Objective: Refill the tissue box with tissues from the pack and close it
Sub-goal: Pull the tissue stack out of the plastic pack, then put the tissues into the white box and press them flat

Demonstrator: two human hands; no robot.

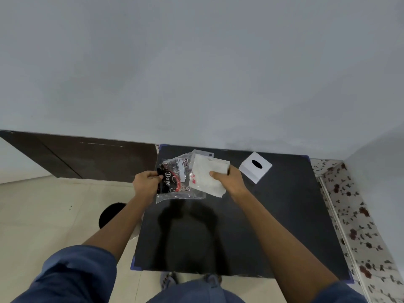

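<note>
Left hand [147, 181] pinching clear pack [175, 180]; right hand [229, 179] gripping tissue stack [205, 176], half out. Tissue box [255, 167] contents hidden.

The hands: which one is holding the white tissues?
The right hand grips the white tissue stack. The left hand pinches the clear plastic pack with the Dove label instead.

Short blue sleeves [80, 272], bare forearms
</note>
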